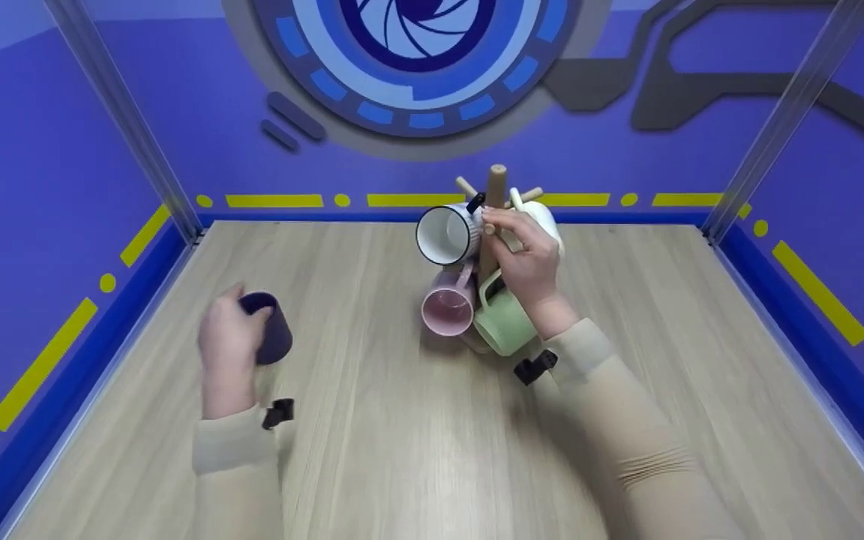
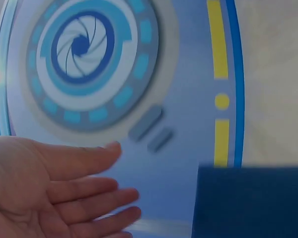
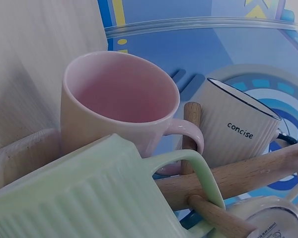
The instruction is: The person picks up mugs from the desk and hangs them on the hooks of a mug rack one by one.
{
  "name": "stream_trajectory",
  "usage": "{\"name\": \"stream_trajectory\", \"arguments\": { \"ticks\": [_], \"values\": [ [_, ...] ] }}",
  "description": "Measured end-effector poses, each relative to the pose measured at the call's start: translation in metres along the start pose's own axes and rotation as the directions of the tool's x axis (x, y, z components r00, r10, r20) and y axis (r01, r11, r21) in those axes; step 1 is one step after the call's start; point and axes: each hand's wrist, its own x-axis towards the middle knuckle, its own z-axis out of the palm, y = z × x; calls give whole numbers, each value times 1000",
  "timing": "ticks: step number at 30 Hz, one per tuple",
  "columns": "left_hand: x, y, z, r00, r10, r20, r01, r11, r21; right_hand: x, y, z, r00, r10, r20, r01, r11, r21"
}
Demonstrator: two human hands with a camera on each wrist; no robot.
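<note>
My left hand (image 1: 229, 330) is beside a dark navy mug (image 1: 274, 330) that stands on the table. In the left wrist view its thumb and fingers (image 2: 97, 206) are loosely straight, with a gap between them and the mug. My right hand (image 1: 529, 262) pinches the wooden mug tree (image 1: 497, 180) at a peg, fingertips near the peg's end. Around its post hang a white mug with a black rim (image 1: 443, 235), a pink mug (image 1: 448, 309), a green mug (image 1: 505, 322) and a cream-white mug (image 1: 544, 221), partly hidden behind the hand.
The mug tree stands toward the back of the wooden table (image 1: 372, 420). Blue printed panels (image 1: 312, 172) enclose the back and both sides. Bare pegs (image 1: 464, 185) stick out near the top of the post.
</note>
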Motion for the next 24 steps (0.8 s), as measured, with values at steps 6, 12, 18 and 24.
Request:
{"name": "stream_trajectory", "arguments": {
  "ticks": [6, 12, 18, 24],
  "values": [
    [5, -37, -19, 969, -185, 162, 158, 973, 167, 1, -2, 0, 1000, -1, 1, 1, 1000, 5],
    [12, -65, -11, 950, -233, 209, 193, 962, 194, 2, -4, 1, 1000, 24, 6, -24, 1000, 4],
    [18, -84, -5, 967, -204, 154, 178, 970, 163, 2, -5, 0, 999, 35, 4, -35, 999, 12],
    [19, -77, -4, 974, -162, 155, 142, 981, 134, 1, -5, 0, 1000, 29, 2, -29, 1000, 10]
  ]
}}
